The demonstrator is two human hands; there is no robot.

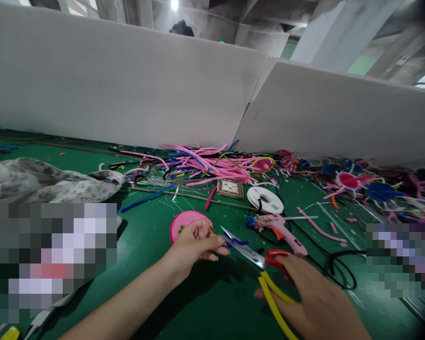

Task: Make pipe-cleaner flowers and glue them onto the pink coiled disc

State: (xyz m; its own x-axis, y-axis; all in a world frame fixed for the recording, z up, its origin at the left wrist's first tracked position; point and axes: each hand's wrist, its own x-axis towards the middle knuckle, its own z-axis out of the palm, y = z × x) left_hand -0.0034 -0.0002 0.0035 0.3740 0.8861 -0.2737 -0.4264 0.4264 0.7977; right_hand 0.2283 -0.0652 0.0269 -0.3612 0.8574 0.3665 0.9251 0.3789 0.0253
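My left hand [201, 241] is pinched together over the table, left of the scissor blades. A short, bent blue-purple pipe cleaner [238, 241] lies by its fingertips, across the blades; the exact grip is partly hidden. My right hand [315, 297] is wrapped round the scissors [250, 255], whose silver blades point up and left toward my left fingertips. Red and yellow parts show at the scissors' handle end. Partly behind my left hand, a pink round piece [177, 226] with a small green shape rests on the table.
A pink glue gun [286, 233] with a black cord lies right of the blades. Behind it are a white spool [265, 200], a small framed tray [230, 189] and heaped pink pipe cleaners [212, 165]. Patterned cloth [53, 179] lies left; white panels [127, 80] stand behind.
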